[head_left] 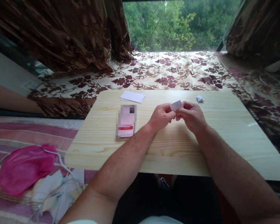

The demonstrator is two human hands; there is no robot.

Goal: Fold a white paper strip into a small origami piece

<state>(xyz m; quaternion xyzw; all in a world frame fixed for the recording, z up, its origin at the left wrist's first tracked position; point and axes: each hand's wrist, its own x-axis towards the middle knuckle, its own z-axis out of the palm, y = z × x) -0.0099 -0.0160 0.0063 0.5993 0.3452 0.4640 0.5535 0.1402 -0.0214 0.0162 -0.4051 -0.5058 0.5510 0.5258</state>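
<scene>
A small piece of white paper (176,105) is pinched between my two hands above the middle of the table. My left hand (161,116) grips its left edge, with thumb and fingers closed. On the other side my right hand (190,115) is closed on the paper's lower right part. The fingertips of both hands meet just below the sheet and hide its bottom edge. Right of my hands, near the far edge, lies a small folded paper piece (200,99). To the left are a stack of white paper sheets (133,96) and a phone (126,121) with a blurred screen.
The light wooden table (102,149) has rounded corners. A pink bag (25,168), a white cable (62,160) and paper scraps (58,194) lie on the striped bedding at left. Beyond the table, a floral cloth (168,70) covers the window ledge, with curtains (72,34) beside it.
</scene>
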